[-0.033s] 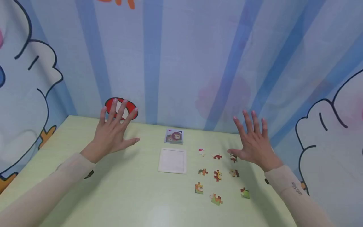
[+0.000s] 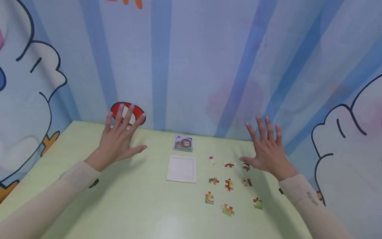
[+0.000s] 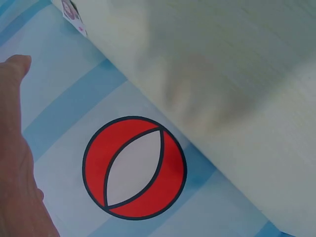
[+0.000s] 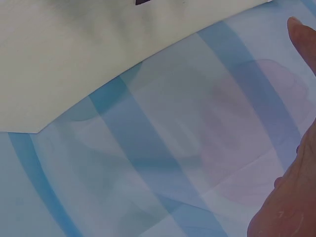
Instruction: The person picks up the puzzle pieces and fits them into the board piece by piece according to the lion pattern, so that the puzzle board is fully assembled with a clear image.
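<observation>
My left hand (image 2: pixel 114 142) hovers over the left part of the table, fingers spread and holding nothing. On the other side my right hand (image 2: pixel 268 154) is held up in the same way, its thumb overlapping a dark brown puzzle piece (image 2: pixel 246 167) in the head view. Several loose puzzle pieces lie apart in rough rows, among them a lion-face piece (image 2: pixel 229 184), an orange-and-green piece (image 2: pixel 227 209) and a green piece (image 2: pixel 258 203). Between the hands lies a white square puzzle tray (image 2: pixel 181 181). Behind it is a small picture (image 2: pixel 183 143) of a lion.
The pale yellow-green table (image 2: pixel 134 205) ends at a striped blue curtain (image 2: pixel 191 66) printed with cartoon figures. A red-and-white ball print (image 3: pixel 134 168) shows on the curtain past the table edge in the left wrist view.
</observation>
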Available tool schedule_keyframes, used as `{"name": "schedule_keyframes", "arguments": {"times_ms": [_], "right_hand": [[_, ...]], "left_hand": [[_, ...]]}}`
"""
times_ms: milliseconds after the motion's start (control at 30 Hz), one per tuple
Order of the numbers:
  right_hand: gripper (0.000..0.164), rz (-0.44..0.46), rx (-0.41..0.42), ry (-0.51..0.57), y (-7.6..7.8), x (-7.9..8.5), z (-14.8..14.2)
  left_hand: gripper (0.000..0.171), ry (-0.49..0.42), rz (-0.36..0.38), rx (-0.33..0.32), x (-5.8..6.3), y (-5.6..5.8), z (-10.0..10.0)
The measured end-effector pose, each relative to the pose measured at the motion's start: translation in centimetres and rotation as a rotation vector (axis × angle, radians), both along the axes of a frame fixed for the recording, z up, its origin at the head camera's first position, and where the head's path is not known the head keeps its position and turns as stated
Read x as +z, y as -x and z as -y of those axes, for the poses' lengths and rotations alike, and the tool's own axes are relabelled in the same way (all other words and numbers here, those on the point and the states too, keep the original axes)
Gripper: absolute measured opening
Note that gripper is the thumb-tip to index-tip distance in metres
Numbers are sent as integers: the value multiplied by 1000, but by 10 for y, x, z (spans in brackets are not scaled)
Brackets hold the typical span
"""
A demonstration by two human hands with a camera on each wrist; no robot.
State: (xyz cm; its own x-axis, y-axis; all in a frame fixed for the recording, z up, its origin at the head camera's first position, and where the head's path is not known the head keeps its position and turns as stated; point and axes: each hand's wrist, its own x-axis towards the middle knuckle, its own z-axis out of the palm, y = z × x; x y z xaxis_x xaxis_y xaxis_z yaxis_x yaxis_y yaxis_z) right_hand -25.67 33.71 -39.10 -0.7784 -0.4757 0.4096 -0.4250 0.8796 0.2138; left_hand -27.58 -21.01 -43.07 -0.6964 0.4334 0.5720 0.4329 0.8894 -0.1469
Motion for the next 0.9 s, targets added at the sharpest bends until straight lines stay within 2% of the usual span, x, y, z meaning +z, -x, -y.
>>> {"name": "schedule_keyframes", "arguments": {"times_ms": [267,533,700,800,900], "right_hand": [[134,-15,15,-6,-2,2,2],[134,7,9,7,-2,-4,7],[130,81,-6,57,0,-11,12],[123,140,11,107,2,-14,20],[114,182,40,128,5,-17,28]], "left_hand": [[109,-15,-45,-34,-5,-1,0],[109,0,18,-10,-10,-6,-8],[112,7,140,40,-13,-8,-15],[112,-10,265,67,-15,-8,-19],[111,-53,393,59,-14,-5,-23]]}}
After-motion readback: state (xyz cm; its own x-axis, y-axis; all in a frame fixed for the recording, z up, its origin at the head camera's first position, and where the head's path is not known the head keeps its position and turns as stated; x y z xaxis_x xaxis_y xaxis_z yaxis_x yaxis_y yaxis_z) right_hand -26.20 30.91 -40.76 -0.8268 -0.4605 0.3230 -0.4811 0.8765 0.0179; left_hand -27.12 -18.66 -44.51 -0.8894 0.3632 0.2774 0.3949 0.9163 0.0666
